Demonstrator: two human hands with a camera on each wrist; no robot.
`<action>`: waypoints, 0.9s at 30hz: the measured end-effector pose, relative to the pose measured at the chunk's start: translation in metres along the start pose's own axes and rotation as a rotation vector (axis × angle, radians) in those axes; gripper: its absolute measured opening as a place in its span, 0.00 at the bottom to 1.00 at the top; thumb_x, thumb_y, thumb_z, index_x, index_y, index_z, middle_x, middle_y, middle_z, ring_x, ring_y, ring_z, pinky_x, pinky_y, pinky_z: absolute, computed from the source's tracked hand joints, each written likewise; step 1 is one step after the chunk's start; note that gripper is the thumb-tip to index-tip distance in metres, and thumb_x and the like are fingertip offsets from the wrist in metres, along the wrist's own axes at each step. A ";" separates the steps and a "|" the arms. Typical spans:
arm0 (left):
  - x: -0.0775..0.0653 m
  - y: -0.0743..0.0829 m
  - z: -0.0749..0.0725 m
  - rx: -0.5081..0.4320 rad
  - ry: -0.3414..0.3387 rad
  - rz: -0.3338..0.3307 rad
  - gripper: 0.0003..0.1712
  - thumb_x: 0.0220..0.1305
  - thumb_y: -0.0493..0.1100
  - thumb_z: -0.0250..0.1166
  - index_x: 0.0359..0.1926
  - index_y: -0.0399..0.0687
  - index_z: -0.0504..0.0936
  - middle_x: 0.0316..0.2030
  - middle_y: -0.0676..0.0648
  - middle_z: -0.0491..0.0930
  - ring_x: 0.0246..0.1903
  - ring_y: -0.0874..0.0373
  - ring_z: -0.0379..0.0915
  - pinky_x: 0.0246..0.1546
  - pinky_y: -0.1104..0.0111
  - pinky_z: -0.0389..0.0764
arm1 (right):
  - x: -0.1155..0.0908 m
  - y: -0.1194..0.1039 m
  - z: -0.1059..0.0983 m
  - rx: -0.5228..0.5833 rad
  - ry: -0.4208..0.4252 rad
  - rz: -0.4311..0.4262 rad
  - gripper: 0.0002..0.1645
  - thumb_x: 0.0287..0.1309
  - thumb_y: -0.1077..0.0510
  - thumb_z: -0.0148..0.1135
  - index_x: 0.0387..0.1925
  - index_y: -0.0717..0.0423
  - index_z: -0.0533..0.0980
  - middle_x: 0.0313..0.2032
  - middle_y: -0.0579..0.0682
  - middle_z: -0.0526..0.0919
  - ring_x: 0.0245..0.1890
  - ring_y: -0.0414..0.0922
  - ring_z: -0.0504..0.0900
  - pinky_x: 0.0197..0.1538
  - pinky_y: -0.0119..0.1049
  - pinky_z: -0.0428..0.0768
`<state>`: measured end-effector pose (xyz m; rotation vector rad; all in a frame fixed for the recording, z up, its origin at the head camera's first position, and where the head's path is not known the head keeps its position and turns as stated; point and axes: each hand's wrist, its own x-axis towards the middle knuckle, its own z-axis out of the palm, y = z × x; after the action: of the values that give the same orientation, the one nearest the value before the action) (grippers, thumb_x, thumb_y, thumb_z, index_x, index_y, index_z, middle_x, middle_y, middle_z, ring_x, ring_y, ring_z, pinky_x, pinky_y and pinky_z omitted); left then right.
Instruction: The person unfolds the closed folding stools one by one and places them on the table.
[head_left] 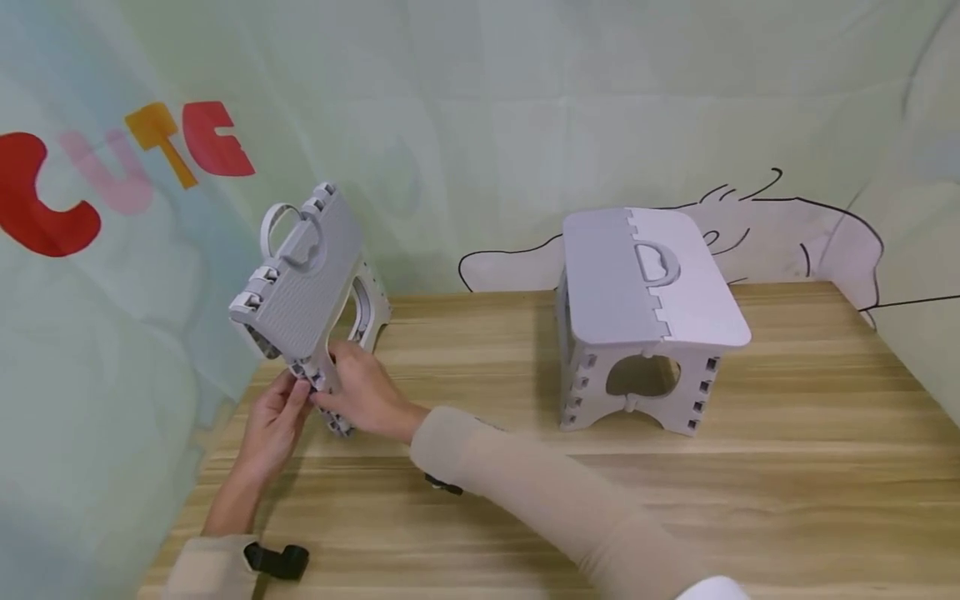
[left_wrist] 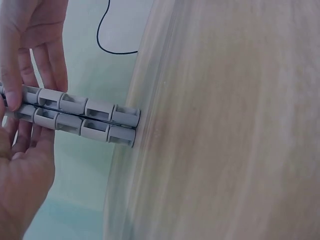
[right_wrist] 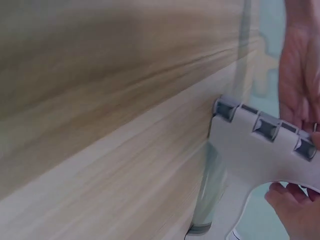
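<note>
On the left of the head view, a grey-and-white folding stool [head_left: 315, 283] stands partly folded, its seat bent along the middle and its carry handle [head_left: 279, 229] sticking up. My left hand [head_left: 273, 425] grips the near leg panel's hinged edge from the left. From the right, my right hand [head_left: 367, 387] holds the same panel, some of its fingers hidden behind it. Up close in the left wrist view, the leg hinge knuckles [left_wrist: 75, 112] lie folded side by side. The right wrist view shows the white leg panel [right_wrist: 245, 145] with its foot low over the table.
A second stool [head_left: 652, 283], white and grey, stands fully unfolded on the right of the wooden table [head_left: 480, 517]. A printed cloth backdrop [head_left: 480, 150] hangs behind the table and along its left side. Black straps [head_left: 277, 562] sit at both wrists.
</note>
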<state>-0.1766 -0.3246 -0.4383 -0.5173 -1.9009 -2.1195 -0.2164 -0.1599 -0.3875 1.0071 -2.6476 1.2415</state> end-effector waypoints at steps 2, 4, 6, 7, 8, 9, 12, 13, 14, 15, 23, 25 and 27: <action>0.000 0.000 0.000 -0.005 0.001 -0.002 0.22 0.78 0.34 0.44 0.63 0.54 0.75 0.57 0.56 0.78 0.55 0.67 0.74 0.56 0.76 0.75 | 0.000 0.002 0.001 -0.022 0.004 -0.009 0.30 0.59 0.53 0.72 0.59 0.59 0.72 0.48 0.48 0.79 0.43 0.34 0.76 0.42 0.17 0.73; 0.000 0.000 0.000 0.001 0.001 -0.005 0.22 0.78 0.34 0.44 0.62 0.56 0.76 0.56 0.56 0.78 0.54 0.68 0.74 0.56 0.77 0.75 | -0.001 0.004 0.003 -0.044 0.002 -0.013 0.29 0.60 0.51 0.72 0.58 0.58 0.73 0.47 0.47 0.80 0.43 0.34 0.77 0.42 0.18 0.74; 0.000 0.001 0.000 0.012 0.001 -0.007 0.22 0.78 0.34 0.44 0.62 0.56 0.76 0.56 0.56 0.79 0.54 0.68 0.75 0.55 0.77 0.75 | -0.002 0.005 0.004 -0.075 -0.002 -0.016 0.27 0.61 0.50 0.71 0.56 0.58 0.74 0.46 0.47 0.80 0.42 0.33 0.77 0.42 0.18 0.75; 0.000 0.001 0.001 0.015 0.002 -0.008 0.21 0.78 0.34 0.44 0.61 0.56 0.76 0.55 0.56 0.79 0.53 0.68 0.75 0.55 0.77 0.76 | -0.002 0.006 0.003 -0.087 -0.005 -0.018 0.26 0.61 0.49 0.70 0.56 0.58 0.75 0.45 0.46 0.80 0.41 0.33 0.77 0.41 0.18 0.75; 0.000 0.001 0.001 0.020 0.003 -0.009 0.21 0.78 0.34 0.44 0.61 0.56 0.76 0.54 0.56 0.79 0.52 0.68 0.75 0.54 0.77 0.76 | -0.002 0.006 0.003 -0.102 -0.009 -0.022 0.26 0.62 0.49 0.70 0.55 0.58 0.75 0.44 0.46 0.80 0.40 0.33 0.77 0.40 0.18 0.75; 0.000 0.002 0.001 0.025 0.003 -0.010 0.21 0.78 0.34 0.45 0.61 0.56 0.76 0.54 0.56 0.79 0.52 0.68 0.75 0.54 0.77 0.76 | -0.002 0.007 0.003 -0.117 -0.013 -0.029 0.26 0.62 0.48 0.69 0.55 0.59 0.75 0.43 0.46 0.80 0.39 0.33 0.76 0.38 0.19 0.75; 0.000 0.003 0.002 0.034 0.004 -0.013 0.21 0.78 0.34 0.45 0.60 0.55 0.77 0.53 0.55 0.80 0.51 0.67 0.76 0.54 0.77 0.76 | -0.002 0.007 0.001 -0.146 -0.025 -0.044 0.25 0.63 0.48 0.68 0.53 0.59 0.75 0.41 0.46 0.78 0.36 0.33 0.75 0.35 0.19 0.74; 0.000 0.004 0.002 0.038 0.004 -0.014 0.21 0.78 0.34 0.45 0.60 0.56 0.76 0.53 0.56 0.80 0.52 0.67 0.75 0.54 0.77 0.76 | -0.002 0.006 0.001 -0.150 -0.027 -0.047 0.25 0.63 0.47 0.68 0.53 0.59 0.75 0.41 0.46 0.78 0.35 0.33 0.75 0.34 0.19 0.73; 0.000 0.005 0.003 0.045 0.005 -0.016 0.21 0.78 0.34 0.45 0.60 0.56 0.76 0.54 0.56 0.80 0.52 0.67 0.75 0.54 0.78 0.76 | -0.002 0.006 0.000 -0.155 -0.029 -0.049 0.25 0.63 0.47 0.68 0.53 0.59 0.75 0.41 0.45 0.78 0.35 0.33 0.75 0.34 0.19 0.73; 0.000 0.005 0.003 0.049 0.004 -0.018 0.21 0.78 0.34 0.45 0.61 0.56 0.76 0.54 0.56 0.79 0.52 0.68 0.75 0.55 0.78 0.76 | -0.002 0.006 0.000 -0.160 -0.030 -0.048 0.25 0.63 0.47 0.67 0.53 0.59 0.75 0.41 0.45 0.78 0.35 0.33 0.74 0.33 0.19 0.73; -0.001 0.008 0.003 0.024 0.017 -0.019 0.21 0.78 0.33 0.45 0.60 0.56 0.77 0.54 0.56 0.80 0.52 0.67 0.76 0.55 0.77 0.76 | -0.004 0.005 -0.002 -0.145 -0.032 -0.035 0.25 0.63 0.46 0.67 0.53 0.57 0.74 0.41 0.44 0.78 0.35 0.33 0.75 0.33 0.19 0.73; -0.001 0.008 0.004 0.028 0.020 -0.015 0.21 0.78 0.33 0.45 0.59 0.55 0.78 0.53 0.56 0.80 0.52 0.67 0.76 0.54 0.77 0.76 | -0.005 0.005 -0.003 -0.144 -0.034 -0.035 0.25 0.63 0.46 0.67 0.53 0.57 0.74 0.41 0.44 0.78 0.36 0.33 0.75 0.34 0.19 0.73; -0.001 0.009 0.004 0.024 0.023 -0.009 0.21 0.78 0.33 0.45 0.58 0.55 0.78 0.53 0.55 0.81 0.52 0.67 0.76 0.53 0.77 0.77 | -0.006 0.004 -0.004 -0.134 -0.038 -0.033 0.25 0.63 0.46 0.67 0.53 0.57 0.74 0.41 0.44 0.78 0.36 0.33 0.74 0.33 0.19 0.72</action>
<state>-0.1714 -0.3213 -0.4308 -0.4773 -1.9173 -2.0967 -0.2150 -0.1516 -0.3894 1.0584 -2.6885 1.0329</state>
